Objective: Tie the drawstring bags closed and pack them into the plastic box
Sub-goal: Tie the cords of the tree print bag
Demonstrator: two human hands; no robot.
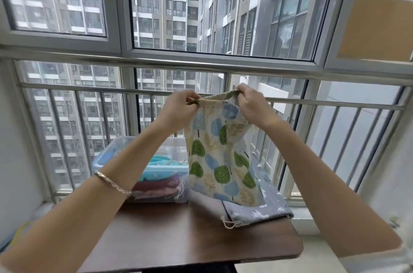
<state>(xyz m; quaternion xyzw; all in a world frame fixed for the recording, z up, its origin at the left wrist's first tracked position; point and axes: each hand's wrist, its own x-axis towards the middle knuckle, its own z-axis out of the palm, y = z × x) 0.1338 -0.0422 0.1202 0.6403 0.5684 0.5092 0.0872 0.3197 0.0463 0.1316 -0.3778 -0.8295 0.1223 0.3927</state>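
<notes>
I hold the tree-print bag (220, 152) up by its top hem, my left hand (178, 109) and right hand (252, 105) each pinching a corner; it hangs below them, with the plastic box (143, 167) beneath my left forearm.

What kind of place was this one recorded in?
Probably an enclosed balcony or window corner of a high-rise flat. Large windows with metal guard rails look out on apartment towers; a small brown table holds a plastic box of fabric bags.
</notes>
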